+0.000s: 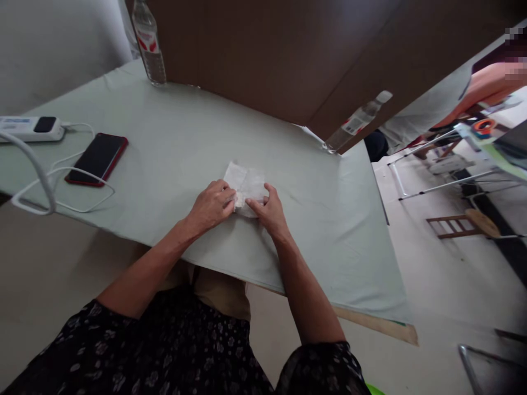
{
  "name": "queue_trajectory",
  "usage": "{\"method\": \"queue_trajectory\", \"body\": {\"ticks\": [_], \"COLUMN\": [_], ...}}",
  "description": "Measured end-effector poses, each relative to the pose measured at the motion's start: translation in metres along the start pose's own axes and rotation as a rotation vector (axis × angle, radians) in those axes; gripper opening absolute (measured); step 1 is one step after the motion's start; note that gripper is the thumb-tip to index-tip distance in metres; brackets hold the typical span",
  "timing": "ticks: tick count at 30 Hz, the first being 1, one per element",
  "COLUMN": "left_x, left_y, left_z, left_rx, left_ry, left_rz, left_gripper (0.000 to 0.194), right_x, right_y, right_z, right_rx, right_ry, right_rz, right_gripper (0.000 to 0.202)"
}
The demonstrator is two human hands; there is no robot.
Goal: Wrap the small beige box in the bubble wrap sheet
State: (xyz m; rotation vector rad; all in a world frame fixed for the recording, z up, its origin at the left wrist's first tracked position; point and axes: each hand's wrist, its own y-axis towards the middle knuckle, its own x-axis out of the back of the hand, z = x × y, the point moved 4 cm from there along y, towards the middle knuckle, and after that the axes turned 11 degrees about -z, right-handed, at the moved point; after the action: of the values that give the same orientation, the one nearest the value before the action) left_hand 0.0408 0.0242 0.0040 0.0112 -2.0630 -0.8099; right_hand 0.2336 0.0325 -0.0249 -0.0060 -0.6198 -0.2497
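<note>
A thin white sheet that looks like a tissue [251, 178] lies creased on the cloth-covered table in front of me. Near its lower middle is a small whitish, bumpy patch [239, 202]; I cannot tell if it is crumpled tissue or something separate. My left hand [212, 204] is closed on the sheet's left side, fingers curled and thumb pressed near the patch. On the right, my right hand [272, 211] pinches the sheet's edge, its thumb pointing at the patch and its fingers bent behind.
A brown board [255, 55] stands along the table's [185, 126] back, with two plastic bottles [154, 63] [358, 120] against it. Left lie a phone [96, 159], a looped white cable [86, 210] and a power strip [31, 129]. Another person's arm [489, 90] shows far right, above a wooden stool [481, 222].
</note>
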Motion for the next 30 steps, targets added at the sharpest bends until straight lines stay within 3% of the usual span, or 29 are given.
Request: {"method": "queue_trajectory", "body": {"ticks": [7, 13, 18, 21, 24, 30], "left_x": [0.001, -0.001, -0.007, -0.007, -0.007, -0.012], "left_y": [0.006, 0.012, 0.007, 0.003, 0.001, 0.002], "left_z": [-0.008, -0.011, -0.002, 0.007, 0.012, 0.004], "left_rx": [0.131, 0.198, 0.232, 0.300, 0.401, 0.396], "left_ry": [0.079, 0.036, -0.096, -0.263, -0.409, -0.279], "left_rz": [0.113, 0.195, 0.109, 0.018, 0.007, -0.045], "left_gripper": [0.018, 0.018, 0.023, 0.047, 0.060, 0.050], "right_x": [-0.001, -0.019, -0.018, -0.013, -0.006, -0.001], "right_y": [-0.007, -0.007, -0.015, -0.023, -0.027, -0.024], "right_z": [0.021, 0.035, 0.046, 0.054, 0.060, 0.061], "right_rx": [0.133, 0.075, 0.065, 0.146, 0.237, 0.223], "right_ry": [0.033, 0.199, 0.163, 0.137, 0.060, 0.090], "right_rz": [-0.131, -0.073, 0.066, 0.196, 0.268, 0.399], "right_gripper": [0.080, 0.081, 0.077, 0.061, 0.058, 0.069]}}
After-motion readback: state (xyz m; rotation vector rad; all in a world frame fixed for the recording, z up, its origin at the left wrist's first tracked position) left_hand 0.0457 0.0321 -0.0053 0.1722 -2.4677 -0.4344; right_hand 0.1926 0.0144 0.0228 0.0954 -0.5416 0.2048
